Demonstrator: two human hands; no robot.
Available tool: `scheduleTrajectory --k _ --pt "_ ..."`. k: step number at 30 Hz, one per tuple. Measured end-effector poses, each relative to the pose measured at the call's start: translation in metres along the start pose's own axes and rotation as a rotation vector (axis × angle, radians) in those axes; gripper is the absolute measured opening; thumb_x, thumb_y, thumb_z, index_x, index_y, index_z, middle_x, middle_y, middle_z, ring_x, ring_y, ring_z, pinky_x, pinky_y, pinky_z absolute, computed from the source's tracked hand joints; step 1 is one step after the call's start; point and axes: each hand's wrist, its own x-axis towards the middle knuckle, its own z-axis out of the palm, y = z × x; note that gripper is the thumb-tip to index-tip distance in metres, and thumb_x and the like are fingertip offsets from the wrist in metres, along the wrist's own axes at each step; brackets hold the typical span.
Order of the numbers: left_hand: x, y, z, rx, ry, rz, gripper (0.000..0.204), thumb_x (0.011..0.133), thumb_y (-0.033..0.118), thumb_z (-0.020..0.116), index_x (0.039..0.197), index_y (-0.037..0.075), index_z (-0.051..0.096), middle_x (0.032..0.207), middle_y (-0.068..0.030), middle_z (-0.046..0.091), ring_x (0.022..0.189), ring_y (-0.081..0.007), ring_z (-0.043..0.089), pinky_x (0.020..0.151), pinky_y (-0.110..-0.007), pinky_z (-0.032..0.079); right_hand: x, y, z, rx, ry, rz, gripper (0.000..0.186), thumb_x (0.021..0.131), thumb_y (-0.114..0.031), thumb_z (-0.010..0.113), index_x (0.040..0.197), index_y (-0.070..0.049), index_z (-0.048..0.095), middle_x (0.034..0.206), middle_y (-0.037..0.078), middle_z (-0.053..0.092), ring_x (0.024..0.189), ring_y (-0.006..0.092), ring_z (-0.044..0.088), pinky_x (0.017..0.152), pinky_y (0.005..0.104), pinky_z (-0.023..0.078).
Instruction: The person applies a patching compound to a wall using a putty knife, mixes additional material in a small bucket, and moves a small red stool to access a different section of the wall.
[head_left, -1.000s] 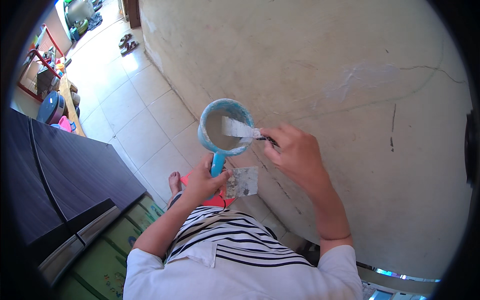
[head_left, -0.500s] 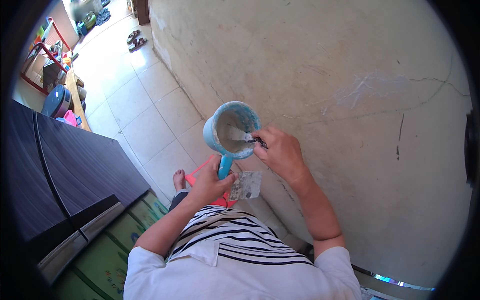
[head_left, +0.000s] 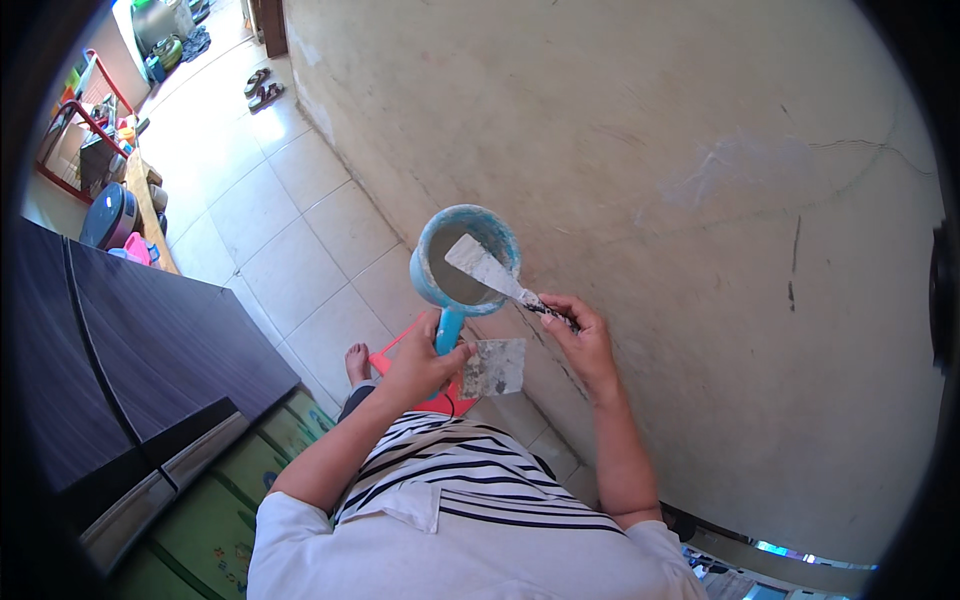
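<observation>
My left hand (head_left: pixel 425 362) grips the handle of a blue dipper cup (head_left: pixel 450 262) filled with grey paste, and it also pinches a flat square scraper (head_left: pixel 494 366) smeared with the same grey. My right hand (head_left: pixel 583 340) holds a putty knife (head_left: pixel 487 270) by its dark handle, the metal blade resting over the cup's mouth. Both hands are close to a rough beige wall (head_left: pixel 660 190) with a pale patched spot (head_left: pixel 745 165) and thin cracks.
A red stool (head_left: pixel 405 365) and my bare foot (head_left: pixel 357 362) show below the cup on the white tiled floor (head_left: pixel 270 210). A dark cabinet (head_left: pixel 110 350) stands at left, a green mat (head_left: pixel 215 500) beneath it. Sandals and household clutter lie far back left.
The cup and both hands have shifted slightly right and lower in view. The putty knife blade has come out from inside the cup and now lies across its mouth.
</observation>
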Motion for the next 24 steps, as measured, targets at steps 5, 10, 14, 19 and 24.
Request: scheduleTrajectory --k 5,10,14,19,24 --pt "0.001 0.004 0.000 -0.005 0.004 -0.062 0.035 0.091 0.021 0.075 0.113 0.004 0.055 0.079 -0.0016 0.062 0.062 -0.0090 0.062 0.055 -0.026 0.050 -0.023 0.015 0.001 0.110 0.154 0.004 0.032 0.092 -0.007 0.070 0.123 -0.003 0.065 0.111 0.001 0.066 0.094 0.0086 0.060 0.084 0.0245 0.050" --pt "0.003 -0.001 0.002 -0.017 0.013 -0.041 0.032 0.092 0.016 0.072 0.112 0.002 0.051 0.077 -0.0040 0.061 0.056 -0.0119 0.063 0.048 -0.026 0.048 -0.032 0.052 -0.026 -0.375 0.452 -0.347 0.030 0.095 -0.009 0.067 0.124 -0.003 0.062 0.109 0.007 0.065 0.094 0.0155 0.063 0.084 0.0292 0.052" --pt "0.003 -0.002 0.005 -0.069 0.020 -0.051 0.030 0.093 0.012 0.069 0.112 0.002 0.049 0.073 -0.0045 0.060 0.052 -0.0132 0.064 0.043 -0.026 0.046 -0.028 0.068 -0.041 -0.580 0.593 -0.401 0.031 0.094 -0.010 0.066 0.124 -0.003 0.061 0.102 0.014 0.065 0.091 0.0295 0.066 0.078 0.0387 0.054" --pt "0.002 -0.004 0.006 -0.067 0.061 -0.048 0.029 0.093 0.012 0.070 0.112 0.003 0.050 0.071 -0.0032 0.059 0.051 -0.0121 0.061 0.044 -0.025 0.044 -0.026 0.088 -0.053 -0.762 0.655 -0.309 0.030 0.095 -0.009 0.065 0.124 -0.003 0.060 0.105 0.016 0.064 0.095 0.0331 0.065 0.081 0.0409 0.054" --pt "0.003 -0.009 0.008 -0.064 0.082 -0.030 0.029 0.092 0.012 0.071 0.111 0.003 0.052 0.070 -0.0024 0.059 0.051 -0.0105 0.059 0.045 -0.025 0.044 -0.036 0.099 -0.054 -0.696 0.618 -0.318 0.027 0.096 -0.011 0.065 0.121 -0.003 0.060 0.106 0.016 0.064 0.095 0.0342 0.065 0.082 0.0410 0.053"
